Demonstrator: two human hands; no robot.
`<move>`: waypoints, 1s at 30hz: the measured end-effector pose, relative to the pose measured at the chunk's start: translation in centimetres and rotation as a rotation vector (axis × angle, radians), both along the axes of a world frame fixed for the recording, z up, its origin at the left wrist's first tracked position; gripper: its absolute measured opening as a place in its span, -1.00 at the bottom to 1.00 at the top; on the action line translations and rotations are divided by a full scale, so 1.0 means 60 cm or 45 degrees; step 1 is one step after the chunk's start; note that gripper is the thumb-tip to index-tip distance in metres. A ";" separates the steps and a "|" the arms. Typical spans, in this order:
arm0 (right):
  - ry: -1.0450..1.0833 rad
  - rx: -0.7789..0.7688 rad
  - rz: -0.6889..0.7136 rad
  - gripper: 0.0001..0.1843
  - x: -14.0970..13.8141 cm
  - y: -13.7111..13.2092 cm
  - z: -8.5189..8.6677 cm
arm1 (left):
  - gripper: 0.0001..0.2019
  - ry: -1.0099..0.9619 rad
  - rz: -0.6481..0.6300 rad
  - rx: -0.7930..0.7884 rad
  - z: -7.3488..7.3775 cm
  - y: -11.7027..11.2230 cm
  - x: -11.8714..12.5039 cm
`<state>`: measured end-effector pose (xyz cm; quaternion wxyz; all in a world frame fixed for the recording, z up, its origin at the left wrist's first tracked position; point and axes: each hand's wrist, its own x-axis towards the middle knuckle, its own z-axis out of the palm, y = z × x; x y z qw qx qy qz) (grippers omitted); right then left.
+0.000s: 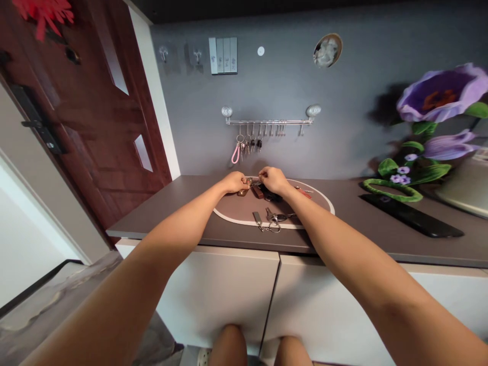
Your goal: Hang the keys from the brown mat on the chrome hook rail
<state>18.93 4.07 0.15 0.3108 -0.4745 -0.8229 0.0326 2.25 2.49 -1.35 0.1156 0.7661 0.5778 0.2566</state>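
Observation:
Both my arms reach forward over an oval brown tray (316, 195) with a white rim on the grey-brown countertop. My left hand (235, 181) and my right hand (272, 179) are closed and meet over a key bunch (254, 186) with a brown fob at the tray's far side, their fingers pinched on it. A second key set (271, 219) with a metal tag and ring lies loose at the tray's near edge. A red-tagged key (304, 191) lies to the right of my right hand.
A wall rail with hooks (269, 122) holds several keys and a pink loop (236, 153). A dark flat phone-like slab (414, 217) and purple artificial flowers (434, 109) sit to the right. A dark red door (84, 112) stands left. White cabinet doors (229, 295) are below.

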 end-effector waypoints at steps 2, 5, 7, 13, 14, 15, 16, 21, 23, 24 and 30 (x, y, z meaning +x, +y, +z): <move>-0.018 -0.009 -0.005 -0.79 0.000 -0.002 0.002 | -0.87 0.016 0.010 0.002 0.003 -0.002 -0.001; -0.027 -0.008 -0.015 -0.78 0.000 -0.002 0.003 | -0.90 0.032 0.043 0.009 0.008 -0.006 -0.004; -0.024 -0.003 -0.013 -0.78 0.000 -0.002 0.003 | -0.91 0.020 0.077 0.004 0.010 -0.008 -0.006; 0.000 0.023 0.003 -0.79 -0.001 -0.008 0.004 | -0.91 -0.099 0.123 -0.030 0.022 -0.017 -0.015; 0.001 0.024 0.006 -0.78 -0.001 -0.008 0.005 | -0.90 -0.158 0.128 -0.047 0.025 -0.019 -0.016; 0.002 0.024 0.008 -0.78 -0.002 -0.009 0.005 | -0.90 -0.227 0.134 -0.068 0.028 -0.021 -0.017; 0.004 0.025 0.010 -0.78 -0.002 -0.008 0.005 | -0.89 -0.305 0.138 -0.090 0.031 -0.023 -0.017; 0.014 0.026 0.024 -0.79 -0.004 -0.005 0.004 | -0.88 -0.754 0.106 -0.190 0.044 -0.024 -0.019; 0.006 0.028 0.032 -0.79 -0.004 -0.006 0.005 | -0.90 -0.947 0.089 -0.231 0.049 -0.025 -0.017; -0.001 0.034 0.034 -0.79 -0.004 -0.008 0.006 | -0.92 -1.042 0.079 -0.251 0.052 -0.025 -0.016; -0.019 0.048 0.031 -0.78 -0.006 -0.024 0.013 | -0.94 -1.492 -0.055 -0.444 0.068 -0.031 -0.016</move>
